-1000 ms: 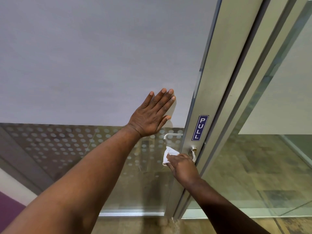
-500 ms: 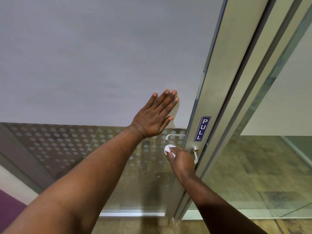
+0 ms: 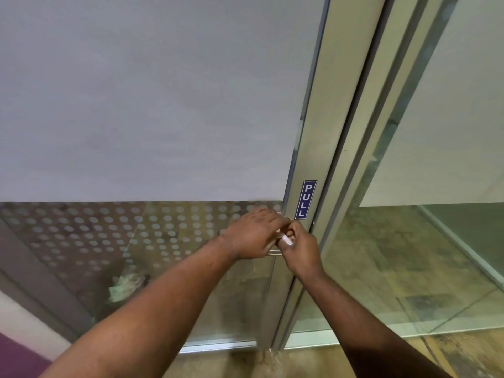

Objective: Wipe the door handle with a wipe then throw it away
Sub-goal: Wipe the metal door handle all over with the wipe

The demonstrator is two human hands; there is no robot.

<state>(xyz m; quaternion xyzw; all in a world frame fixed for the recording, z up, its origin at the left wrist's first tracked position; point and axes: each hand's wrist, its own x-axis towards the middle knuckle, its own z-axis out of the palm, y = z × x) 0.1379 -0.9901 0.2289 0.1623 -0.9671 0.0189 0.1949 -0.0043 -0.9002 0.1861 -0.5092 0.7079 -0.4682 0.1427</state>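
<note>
Both my hands meet at the door handle [image 3: 273,252], a metal lever of which only a short silver strip shows below my left hand. My right hand [image 3: 300,248] is closed around the white wipe [image 3: 287,239], with just a small white edge visible between the fingers. My left hand [image 3: 252,236] lies curled over the handle, fingers touching my right hand; I cannot tell whether it grips the handle or the wipe. The handle sits on a glass door [image 3: 136,105] with a frosted upper panel and dotted film below.
A blue PULL sign [image 3: 305,199] is stuck on the aluminium door frame [image 3: 321,132] just above my hands. A fixed glass panel [image 3: 436,159] stands to the right. Tiled floor [image 3: 381,358] runs along the bottom, with a purple surface [image 3: 16,358] at the lower left.
My left hand has left the frosted glass and dropped down onto the handle beside my right hand. The wipe is now mostly hidden in my right hand.
</note>
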